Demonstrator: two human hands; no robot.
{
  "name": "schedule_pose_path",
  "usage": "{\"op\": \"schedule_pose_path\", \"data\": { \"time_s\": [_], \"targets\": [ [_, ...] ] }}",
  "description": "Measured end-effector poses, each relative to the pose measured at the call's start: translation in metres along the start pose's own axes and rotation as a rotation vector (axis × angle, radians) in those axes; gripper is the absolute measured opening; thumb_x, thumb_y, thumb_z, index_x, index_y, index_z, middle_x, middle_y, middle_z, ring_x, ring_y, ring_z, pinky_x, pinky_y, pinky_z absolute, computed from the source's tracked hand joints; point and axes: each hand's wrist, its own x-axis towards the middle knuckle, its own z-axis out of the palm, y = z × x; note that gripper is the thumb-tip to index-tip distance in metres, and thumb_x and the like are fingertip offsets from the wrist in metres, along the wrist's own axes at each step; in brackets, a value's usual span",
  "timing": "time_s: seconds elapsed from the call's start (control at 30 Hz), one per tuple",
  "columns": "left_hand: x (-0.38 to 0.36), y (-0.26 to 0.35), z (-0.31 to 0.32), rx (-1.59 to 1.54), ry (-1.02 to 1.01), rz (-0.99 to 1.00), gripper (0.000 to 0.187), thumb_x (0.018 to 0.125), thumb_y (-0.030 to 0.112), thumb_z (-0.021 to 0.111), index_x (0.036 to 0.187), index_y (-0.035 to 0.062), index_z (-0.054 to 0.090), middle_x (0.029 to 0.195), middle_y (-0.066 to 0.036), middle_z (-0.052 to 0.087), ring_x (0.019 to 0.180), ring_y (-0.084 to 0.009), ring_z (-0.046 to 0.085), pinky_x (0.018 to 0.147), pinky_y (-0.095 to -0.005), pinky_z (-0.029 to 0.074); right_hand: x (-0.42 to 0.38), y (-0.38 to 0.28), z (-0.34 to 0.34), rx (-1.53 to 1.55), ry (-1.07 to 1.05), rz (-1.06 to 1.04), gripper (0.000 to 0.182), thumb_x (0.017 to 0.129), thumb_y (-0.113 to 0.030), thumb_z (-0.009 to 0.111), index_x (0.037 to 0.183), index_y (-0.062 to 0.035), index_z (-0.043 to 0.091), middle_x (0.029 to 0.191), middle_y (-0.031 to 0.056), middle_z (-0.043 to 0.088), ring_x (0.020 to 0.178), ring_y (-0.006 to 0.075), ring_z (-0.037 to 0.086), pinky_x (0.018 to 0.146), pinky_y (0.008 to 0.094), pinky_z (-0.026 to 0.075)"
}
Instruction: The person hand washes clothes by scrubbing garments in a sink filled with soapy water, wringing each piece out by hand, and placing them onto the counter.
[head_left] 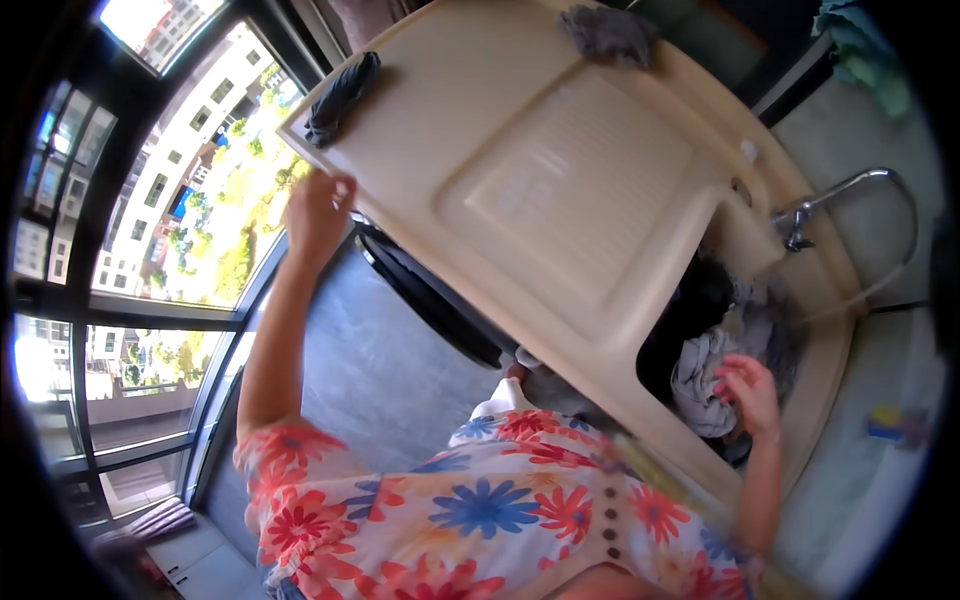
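Observation:
My left hand (320,212) is raised beside the left corner of the beige sink counter (420,120), its fingers curled closed; anything between them is too small to make out. A dark rolled cloth (343,98) lies just above it on that corner. Over the basin at the right, my right hand (748,395) has its fingers bent but apart, close to a light grey cloth (703,380). Black cloth (700,300) and more grey cloth fill the basin around it.
A curved chrome faucet (850,185) stands behind the basin. Another grey cloth (607,35) lies at the counter's far edge. Below the counter's front is a dark rounded object (425,290). Large windows (170,190) line the left, and a greenish cloth (868,55) hangs at the upper right.

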Motion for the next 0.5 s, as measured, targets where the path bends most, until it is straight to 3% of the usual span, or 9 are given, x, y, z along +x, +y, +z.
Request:
{"op": "schedule_pose_path", "data": {
  "time_s": [0.03, 0.07, 0.13, 0.2, 0.23, 0.5],
  "targets": [
    [-0.035, 0.019, -0.015, -0.040, -0.347, -0.047, 0.007, 0.072, 0.015, 0.062, 0.075, 0.0163, 0.068, 0.071, -0.002, 0.060, 0.066, -0.0200, 0.059, 0.060, -0.0323, 0.047, -0.002, 0.003, 0.000, -0.003, -0.011, -0.006, 0.023, 0.084, -0.010, 0.056, 0.105, -0.0006, 0.052, 0.087, 0.0066, 0.061, 0.067, 0.0105, 0.058, 0.054, 0.0207, 0.045],
    [-0.081, 0.018, -0.007, -0.153, -0.555, 0.042, 0.006, 0.071, 0.019, 0.063, 0.075, 0.0178, 0.068, 0.066, 0.000, 0.061, 0.063, -0.0190, 0.059, 0.059, -0.0314, 0.047, -0.003, 0.004, 0.000, -0.005, -0.026, -0.016, 0.023, 0.084, -0.010, 0.056, 0.105, -0.0004, 0.052, 0.087, 0.0065, 0.061, 0.067, 0.0105, 0.058, 0.054, 0.0209, 0.045],
    [-0.167, 0.042, -0.011, -0.250, -1.186, 0.203, 0.012, 0.070, 0.028, 0.066, 0.075, 0.0174, 0.070, 0.071, -0.004, 0.064, 0.063, -0.0157, 0.061, 0.060, -0.0273, 0.047, -0.005, 0.006, 0.002, -0.017, -0.066, -0.042, 0.023, 0.083, -0.008, 0.055, 0.105, -0.0005, 0.052, 0.087, 0.0069, 0.061, 0.066, 0.0113, 0.058, 0.054, 0.0214, 0.045],
    [-0.248, 0.058, -0.020, -0.436, -1.601, 0.345, 0.022, 0.071, 0.033, 0.063, 0.080, 0.0152, 0.070, 0.074, -0.005, 0.065, 0.068, -0.0200, 0.061, 0.062, -0.0302, 0.047, -0.008, 0.005, 0.002, -0.032, -0.119, -0.077, 0.022, 0.083, -0.007, 0.052, 0.105, -0.0011, 0.051, 0.086, 0.0076, 0.060, 0.066, 0.0128, 0.058, 0.053, 0.0222, 0.046],
    [-0.262, 0.078, -0.040, -0.481, -1.712, 0.326, 0.025, 0.067, 0.031, 0.063, 0.081, 0.0109, 0.068, 0.075, -0.012, 0.063, 0.070, -0.0261, 0.059, 0.064, -0.0352, 0.045, -0.010, 0.006, 0.002, -0.027, -0.137, -0.104, 0.022, 0.083, -0.006, 0.052, 0.105, -0.0011, 0.052, 0.086, 0.0075, 0.060, 0.066, 0.0128, 0.058, 0.053, 0.0223, 0.046],
    [-0.332, 0.125, -0.087, -0.466, -1.788, 0.252, 0.029, 0.070, 0.027, 0.063, 0.089, 0.0048, 0.064, 0.082, -0.019, 0.062, 0.074, -0.0318, 0.059, 0.066, -0.0372, 0.046, -0.065, 0.042, -0.022, 0.056, -0.204, -0.229, 0.021, 0.084, -0.007, 0.052, 0.104, -0.0025, 0.054, 0.086, 0.0054, 0.060, 0.067, 0.0115, 0.057, 0.055, 0.0226, 0.046]
  ]
}}
